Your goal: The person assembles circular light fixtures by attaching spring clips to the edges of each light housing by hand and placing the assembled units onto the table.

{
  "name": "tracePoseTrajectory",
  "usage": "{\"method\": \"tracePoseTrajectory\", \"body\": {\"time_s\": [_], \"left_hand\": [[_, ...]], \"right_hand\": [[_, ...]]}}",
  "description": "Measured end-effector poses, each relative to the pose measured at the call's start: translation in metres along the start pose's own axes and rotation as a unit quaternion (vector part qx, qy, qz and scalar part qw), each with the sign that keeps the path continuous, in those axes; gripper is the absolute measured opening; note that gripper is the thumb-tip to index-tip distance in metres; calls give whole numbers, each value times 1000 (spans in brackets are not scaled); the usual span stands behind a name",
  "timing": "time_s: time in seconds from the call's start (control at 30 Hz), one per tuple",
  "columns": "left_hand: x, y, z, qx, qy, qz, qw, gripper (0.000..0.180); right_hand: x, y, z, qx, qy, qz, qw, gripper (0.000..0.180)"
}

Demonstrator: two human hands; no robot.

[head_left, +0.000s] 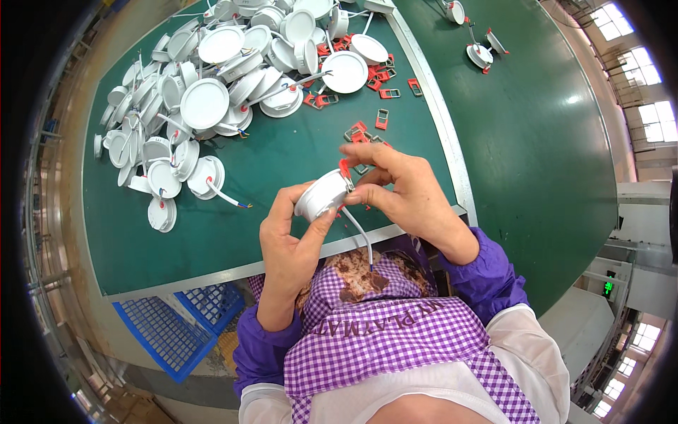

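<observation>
A white round lamp [322, 198] is above the table's [233, 244] near edge, gripped by the left hand [282, 239]; the right hand [404, 189] pinches a red clip [345, 169] at its rim. Its cable [362, 230] dangles. Loose clips [382, 119] lie just beyond, some partly behind the right hand; farther left, piled lamps [205, 104] crowd the surface. Dark lettering [407, 321] marks the checked apron [395, 346].

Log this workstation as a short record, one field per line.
Left hand: grips a white downlight
Right hand: holds a red clip at the downlight's side
Cable: hangs from the held downlight
Green worktable: heaped downlights left and far; loose red-and-metal clips beyond the right hand
Under near edge, left: blue plastic baskets
</observation>
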State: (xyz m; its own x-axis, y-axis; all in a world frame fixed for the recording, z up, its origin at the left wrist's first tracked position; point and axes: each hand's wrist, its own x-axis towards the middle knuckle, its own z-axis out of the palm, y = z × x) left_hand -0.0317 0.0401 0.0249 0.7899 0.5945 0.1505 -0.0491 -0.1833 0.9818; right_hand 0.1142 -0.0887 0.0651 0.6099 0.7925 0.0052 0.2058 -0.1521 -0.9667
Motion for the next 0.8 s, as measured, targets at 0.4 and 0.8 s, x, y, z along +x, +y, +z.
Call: {"method": "tracePoseTrajectory", "body": {"time_s": [0.4, 0.8], "left_hand": [[9, 2, -2, -112, -133, -170, 970, 52], [1, -23, -10, -447, 38, -286, 847, 42]], "right_hand": [[20, 18, -22, -122, -115, -44, 985, 35], [51, 87, -74, -527, 3, -205, 825, 14]]}}
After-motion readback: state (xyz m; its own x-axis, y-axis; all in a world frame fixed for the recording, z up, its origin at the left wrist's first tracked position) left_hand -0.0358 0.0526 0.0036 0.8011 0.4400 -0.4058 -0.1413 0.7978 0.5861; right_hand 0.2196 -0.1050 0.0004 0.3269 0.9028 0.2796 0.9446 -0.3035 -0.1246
